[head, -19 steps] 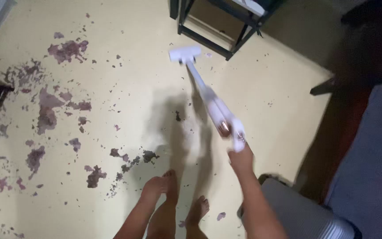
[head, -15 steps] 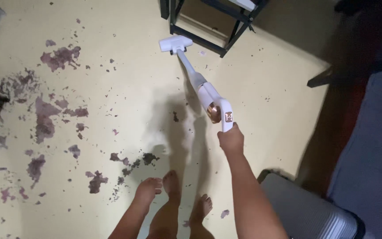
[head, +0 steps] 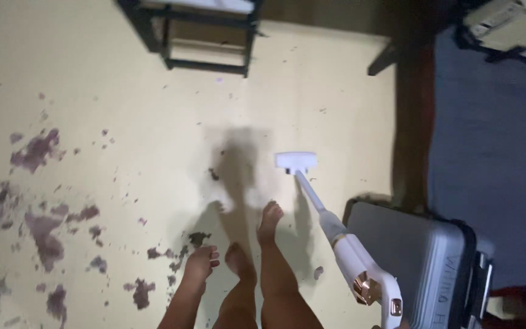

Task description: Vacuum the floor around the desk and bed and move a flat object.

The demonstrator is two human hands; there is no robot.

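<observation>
- One view only, from the head, looking steeply down at the floor [head: 123,122] from standing height.
- It faces forward past the feet [head: 238,256] at lower centre; the black frame [head: 202,36] sits at the top edge, far off.
- The vacuum [head: 342,237] enters from the lower right, close to the lens.
- The suitcase [head: 421,262] fills the lower right corner.

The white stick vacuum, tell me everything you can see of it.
The stick vacuum is white, plastic-looking, with copper-coloured trim near the handle. A slim tube runs from its thick body at the bottom edge up to a flat floor head resting on the yellow floor. It leans beside a grey suitcase. The hand holding it is out of view.
</observation>
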